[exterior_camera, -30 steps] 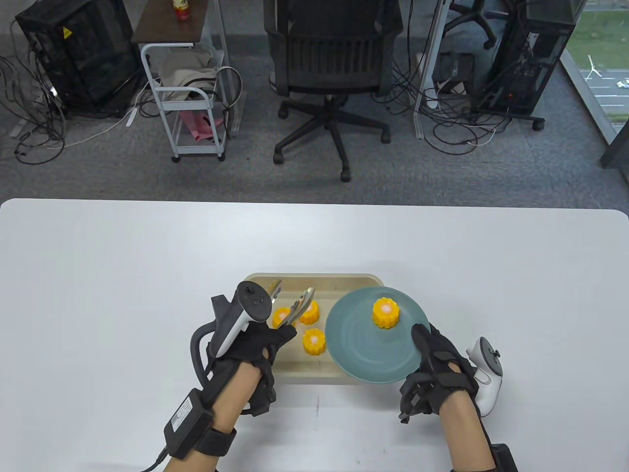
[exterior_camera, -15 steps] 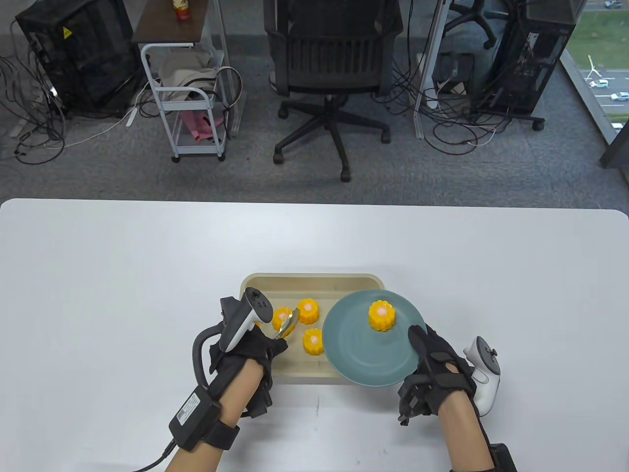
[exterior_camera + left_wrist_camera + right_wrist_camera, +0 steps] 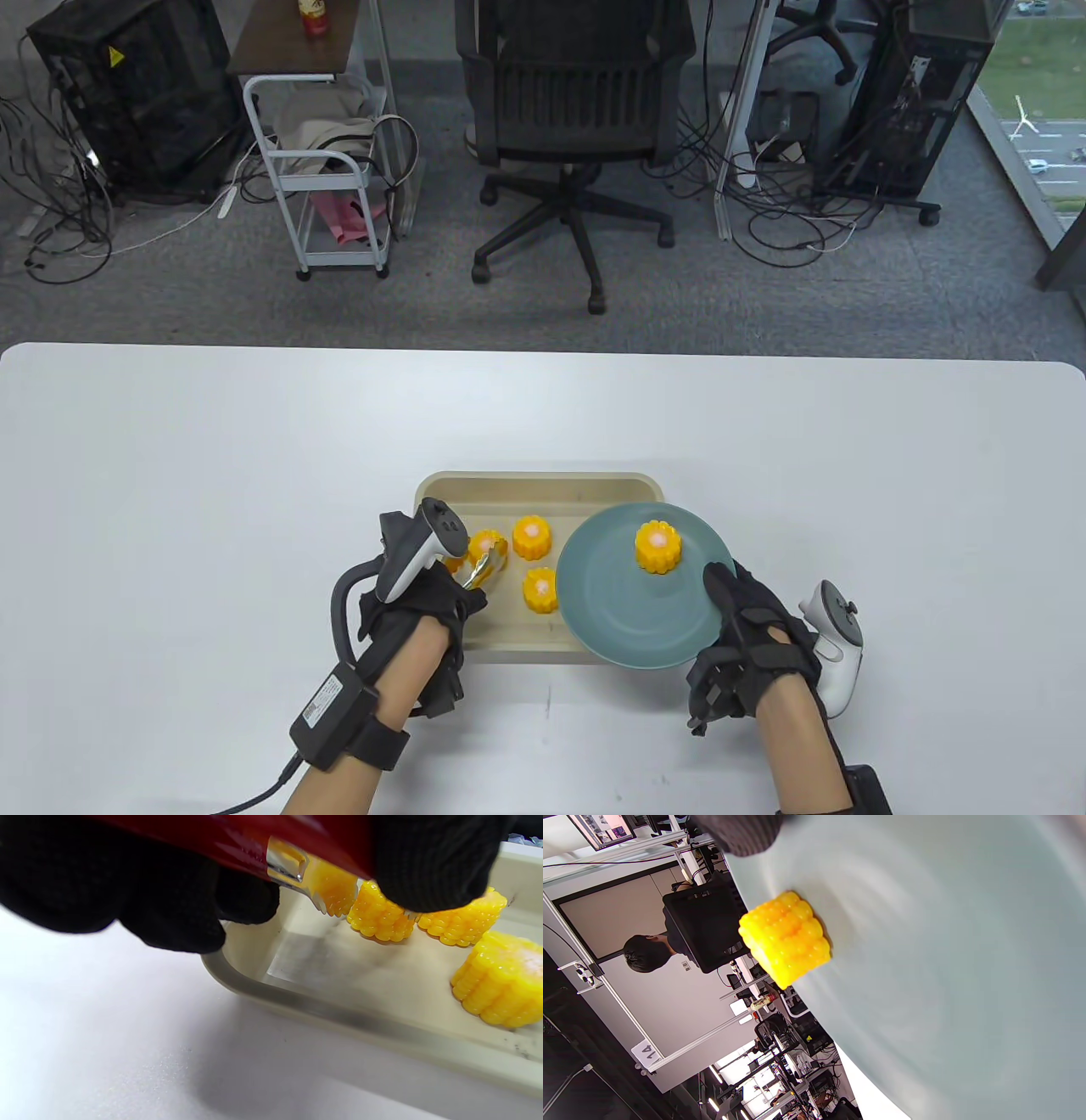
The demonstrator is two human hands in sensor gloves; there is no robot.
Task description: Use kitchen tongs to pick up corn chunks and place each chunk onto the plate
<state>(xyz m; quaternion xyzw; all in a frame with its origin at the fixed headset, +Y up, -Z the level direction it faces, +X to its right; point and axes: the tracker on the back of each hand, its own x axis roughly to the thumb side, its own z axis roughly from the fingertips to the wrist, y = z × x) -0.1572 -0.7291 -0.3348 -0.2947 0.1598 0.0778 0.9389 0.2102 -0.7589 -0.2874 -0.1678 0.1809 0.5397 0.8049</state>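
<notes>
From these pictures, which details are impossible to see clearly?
- Tongs, table view: handle hidden under the left hand and its tracker.
- Left wrist view: whether the tong tips truly pinch the corn chunk is hidden by a gloved finger.
- Plate, right wrist view: edges cut off, surface blurred.
- Right hand, table view: fingers under the plate hidden.

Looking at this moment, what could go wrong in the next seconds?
1. The tongs in the left hand close on the leftmost corn chunk near its edge; it may slip out on lifting.
2. A neighbouring chunk stands close beside it in the tray, so the tongs might knock it.
3. The right hand holds the plate by one rim; if it tips, the chunk on it could slide.
</notes>
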